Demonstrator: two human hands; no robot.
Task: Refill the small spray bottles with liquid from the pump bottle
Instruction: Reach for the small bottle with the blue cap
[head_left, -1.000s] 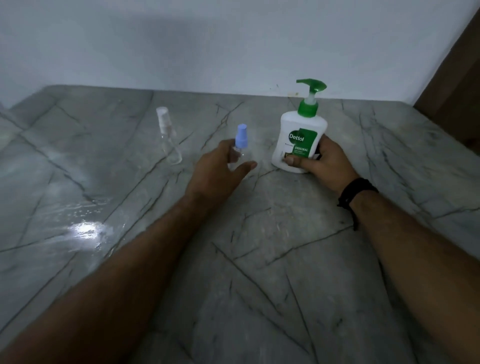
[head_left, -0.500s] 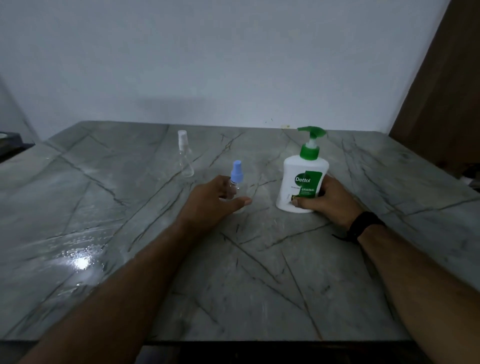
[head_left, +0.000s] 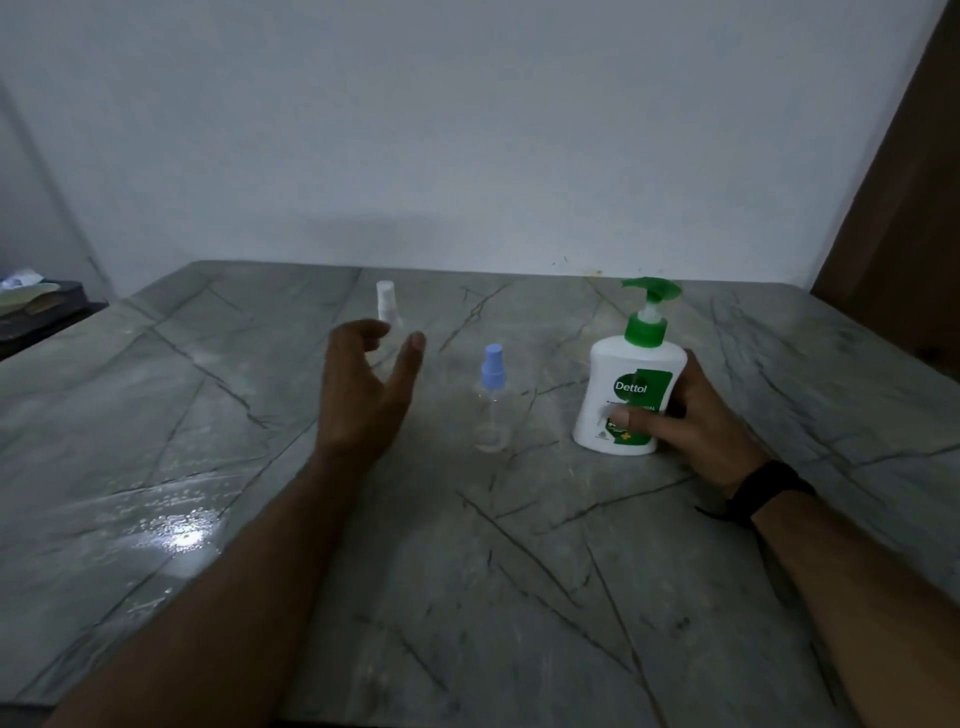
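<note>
Right hand (head_left: 691, 421) grips pump bottle (head_left: 626, 395) — left hand (head_left: 366, 387) (spread) hovers.

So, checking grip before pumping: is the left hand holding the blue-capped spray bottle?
No, the left hand hovers open, apart from the blue-capped spray bottle standing alone.

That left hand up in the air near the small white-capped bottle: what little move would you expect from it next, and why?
Probably it closes round the white-capped spray bottle. The left hand hovers open just in front of it, fingers spread, holding nothing. The blue-capped spray bottle stands free on the table, and the right hand already grips the pump bottle.
</note>
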